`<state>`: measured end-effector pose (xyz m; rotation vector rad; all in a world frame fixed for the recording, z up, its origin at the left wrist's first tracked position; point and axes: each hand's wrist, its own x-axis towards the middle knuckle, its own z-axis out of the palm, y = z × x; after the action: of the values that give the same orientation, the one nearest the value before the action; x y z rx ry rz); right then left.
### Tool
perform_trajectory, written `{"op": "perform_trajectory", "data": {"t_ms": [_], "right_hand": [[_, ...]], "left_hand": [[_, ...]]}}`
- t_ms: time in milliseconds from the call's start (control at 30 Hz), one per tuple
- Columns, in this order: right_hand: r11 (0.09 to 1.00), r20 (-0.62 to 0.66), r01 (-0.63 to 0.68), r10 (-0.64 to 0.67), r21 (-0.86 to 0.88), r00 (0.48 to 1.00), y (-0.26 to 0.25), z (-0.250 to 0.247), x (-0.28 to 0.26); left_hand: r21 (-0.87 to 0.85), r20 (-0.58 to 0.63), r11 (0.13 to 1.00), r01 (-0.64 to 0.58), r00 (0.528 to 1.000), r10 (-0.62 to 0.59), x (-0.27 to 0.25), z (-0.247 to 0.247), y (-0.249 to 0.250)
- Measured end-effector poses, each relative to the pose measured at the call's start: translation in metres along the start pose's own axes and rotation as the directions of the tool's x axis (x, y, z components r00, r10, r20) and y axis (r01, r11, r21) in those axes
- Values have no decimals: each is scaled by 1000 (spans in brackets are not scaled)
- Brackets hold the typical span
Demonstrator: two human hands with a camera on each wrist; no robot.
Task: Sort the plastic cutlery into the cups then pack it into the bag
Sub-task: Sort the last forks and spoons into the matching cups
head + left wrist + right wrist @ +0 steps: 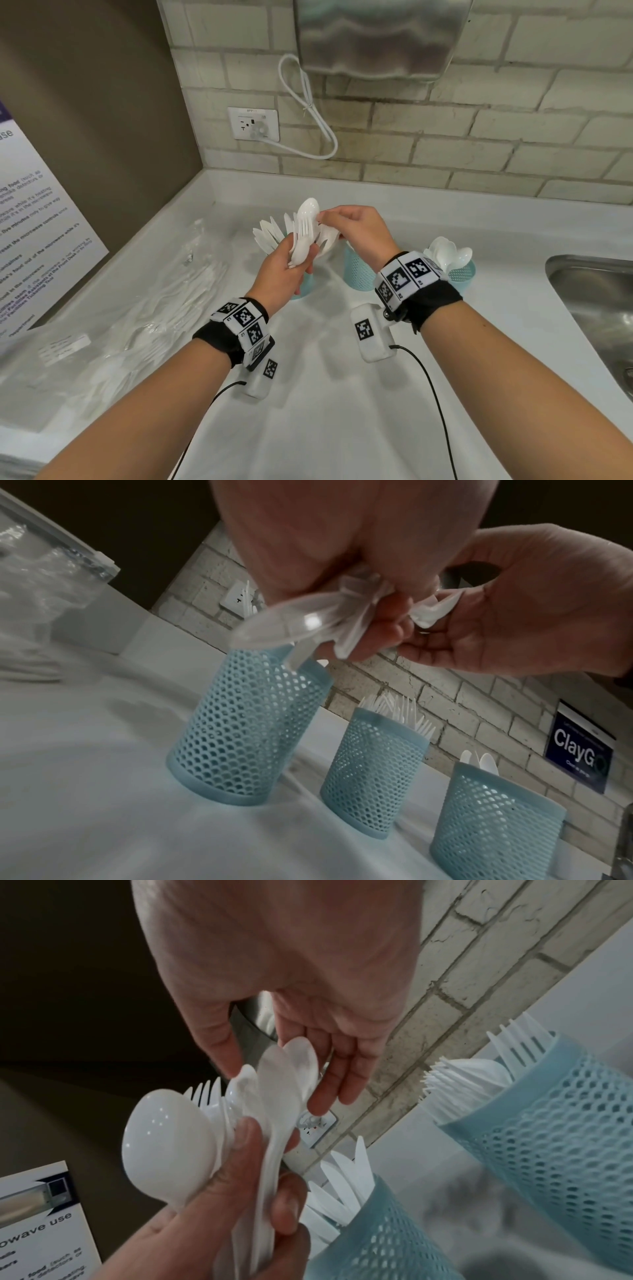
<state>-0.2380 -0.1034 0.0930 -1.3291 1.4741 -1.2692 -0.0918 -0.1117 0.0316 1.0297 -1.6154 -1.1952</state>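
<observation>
My left hand (291,270) grips a bundle of white plastic spoons and forks (306,226) by the handles, above the counter. My right hand (329,221) pinches the bowl of one spoon (291,1058) at the top of that bundle, thumb on one side and fingers on the other. Three blue mesh cups stand behind the hands. The left cup (246,723) holds knives (269,234), the middle cup (358,272) holds forks (520,1045), and the right cup (462,272) holds spoons (445,251). A clear plastic bag (113,308) lies on the counter at the left.
A steel sink (589,294) is sunk into the white counter (325,411) at the right. A brick wall with a socket (253,125) and cable runs along the back. A printed notice (37,226) leans on the left wall.
</observation>
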Motion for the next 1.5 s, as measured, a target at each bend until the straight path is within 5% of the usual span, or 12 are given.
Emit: {"op": "perform_trajectory", "data": {"t_ms": [300, 667, 800, 967, 1100, 1167, 1333, 1500], "right_hand": [[965, 49, 62, -51, -256, 998, -5, -6, 4], [974, 59, 2, 11, -225, 998, -5, -4, 7], [999, -119, 30, -33, -28, 992, -12, -7, 15], [965, -308, 227, -178, 131, 935, -31, -6, 25], [894, -540, 444, -341, 67, 769, -39, -4, 28], [886, -541, 461, -410, -45, 734, -32, 1, 30], [948, -323, 289, -318, -137, 891, 6, 25, 29], [965, -178, 133, -175, -226, 968, 19, 34, 14]], "left_hand": [[-90, -41, 996, 25, 999, -29, -1, 0, 4], [-77, -30, 996, 36, 999, -38, 0, 1, 4], [-54, -34, 997, 52, 998, -54, -2, -3, -2], [-32, -120, 998, 59, 991, -62, 0, -13, -8], [86, -231, 996, 36, 973, -15, 5, -28, -18], [95, -288, 994, 47, 957, -18, 6, -35, -25], [48, -312, 999, 18, 950, -2, 4, -35, -18], [-12, -298, 999, -46, 954, 40, 5, -26, -4]]}}
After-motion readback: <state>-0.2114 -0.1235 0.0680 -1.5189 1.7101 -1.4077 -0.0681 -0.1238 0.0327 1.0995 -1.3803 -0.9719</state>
